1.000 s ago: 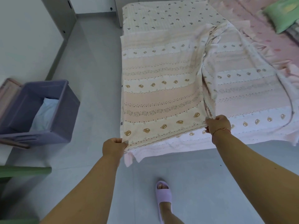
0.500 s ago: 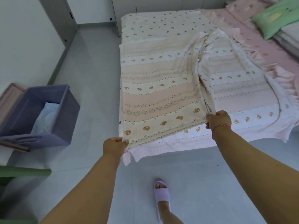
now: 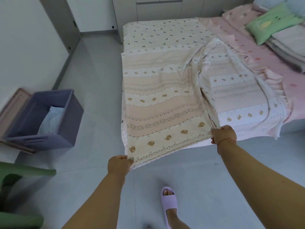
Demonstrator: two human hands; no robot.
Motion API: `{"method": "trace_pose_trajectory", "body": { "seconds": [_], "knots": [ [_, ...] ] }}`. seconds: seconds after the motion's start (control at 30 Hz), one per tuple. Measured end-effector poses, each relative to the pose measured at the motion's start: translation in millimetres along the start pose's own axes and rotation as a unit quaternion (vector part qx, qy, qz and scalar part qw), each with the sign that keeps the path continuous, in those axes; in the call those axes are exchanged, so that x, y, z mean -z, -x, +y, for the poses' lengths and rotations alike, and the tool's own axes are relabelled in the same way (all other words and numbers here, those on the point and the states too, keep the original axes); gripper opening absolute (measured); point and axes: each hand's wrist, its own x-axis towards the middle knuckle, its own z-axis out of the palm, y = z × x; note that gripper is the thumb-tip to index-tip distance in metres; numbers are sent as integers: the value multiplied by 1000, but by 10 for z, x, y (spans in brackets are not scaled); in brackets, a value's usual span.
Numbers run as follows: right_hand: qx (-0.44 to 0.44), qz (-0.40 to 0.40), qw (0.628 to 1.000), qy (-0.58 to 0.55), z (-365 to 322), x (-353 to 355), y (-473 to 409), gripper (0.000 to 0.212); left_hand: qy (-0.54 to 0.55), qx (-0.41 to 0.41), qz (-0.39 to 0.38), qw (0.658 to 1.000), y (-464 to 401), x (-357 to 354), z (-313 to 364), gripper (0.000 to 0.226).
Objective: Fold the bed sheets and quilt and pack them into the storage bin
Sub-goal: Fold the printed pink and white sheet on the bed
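The left hand (image 3: 119, 164) is pinching the near left corner of the cream and peach striped quilt with small brown bear prints (image 3: 162, 113), its fingers curled over the hem, so this grip is clamped on the fabric. The right hand (image 3: 223, 134) is gripping the near edge of the same quilt where the folded layer ends, fingers closed round a bunched ridge of cloth; a thin red cord is lying round that wrist. Between the two hands the hem is stretching taut, just past the foot of the bed (image 3: 165, 30). The folded left half is lying flat on the mattress, while the right half is spreading, creased, toward a pink sheet with a ruffled border (image 3: 264, 55). A green pillow (image 3: 272, 19) is resting at the far right on a stack of folded bedding. On the grey floor (image 3: 99, 96), well to the left of the quilt, a purple plastic storage bin (image 3: 47, 119) is standing with a pale blue folded cloth (image 3: 51, 119) inside. A foot in a lilac slipper (image 3: 170, 202) is showing below the hands.
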Motion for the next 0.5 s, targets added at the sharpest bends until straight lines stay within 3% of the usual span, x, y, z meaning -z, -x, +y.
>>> {"method": "trace_pose_trajectory", "body": {
  "seconds": [0.5],
  "knots": [
    [-77,-94,986,113,596,-402,-368,20,-99,45,24,994,-333,-267,-563,15]
  ]
}}
